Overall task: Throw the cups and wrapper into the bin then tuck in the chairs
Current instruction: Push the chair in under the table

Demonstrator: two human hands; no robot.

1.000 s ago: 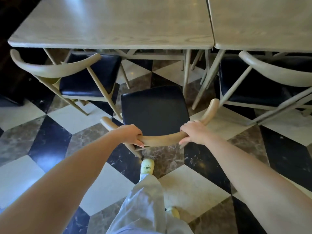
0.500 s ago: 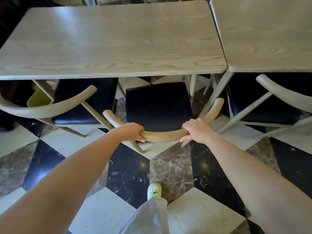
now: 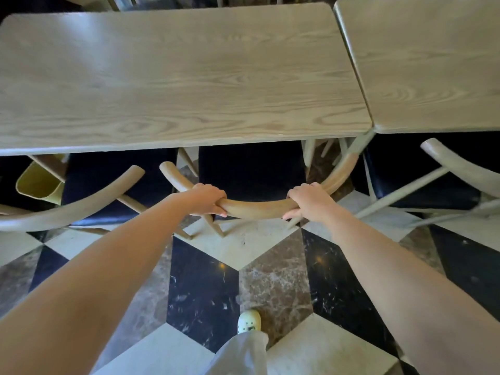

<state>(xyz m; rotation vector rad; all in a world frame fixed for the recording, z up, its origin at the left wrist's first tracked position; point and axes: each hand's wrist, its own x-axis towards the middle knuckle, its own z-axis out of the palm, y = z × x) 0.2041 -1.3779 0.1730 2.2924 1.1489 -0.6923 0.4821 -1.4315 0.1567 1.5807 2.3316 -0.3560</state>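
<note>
The floor (image 3: 205, 288) is polished stone laid in black, white and mottled brown diamonds. Above it stands a pale wood-grain desk (image 3: 176, 77), and a second desk (image 3: 433, 63) of the same wood is butted against its right edge with a thin seam between them.

The middle chair (image 3: 257, 208) sits at the right part of the first desk. Most of its dark padded seat (image 3: 251, 171) is under the desk's near edge, and its curved wooden backrest arcs toward the person. The left hand (image 3: 208, 198) grips the backrest left of its centre, with the fingers curled over the top of the rail and wrapped round it. The right hand (image 3: 311, 201) grips the same rail right of centre. Its fingers are hooked over the top and its thumb is tucked beneath. A bare stretch of rail lies between the two hands, and both arms reach forward, nearly straight.

The left chair (image 3: 81, 207) stands just beside the middle one, its seat partly under the desk and its backrest tip close to the middle chair's. The right chair (image 3: 460, 169) stands at the second desk, its seat also mostly beneath it. A yellow bin (image 3: 40, 182) shows under the desk at far left, partly hidden by a chair leg.

Near the bottom, one pale shoe (image 3: 249, 322) pokes out from a light grey trouser leg (image 3: 240, 355) onto a brown tile.
</note>
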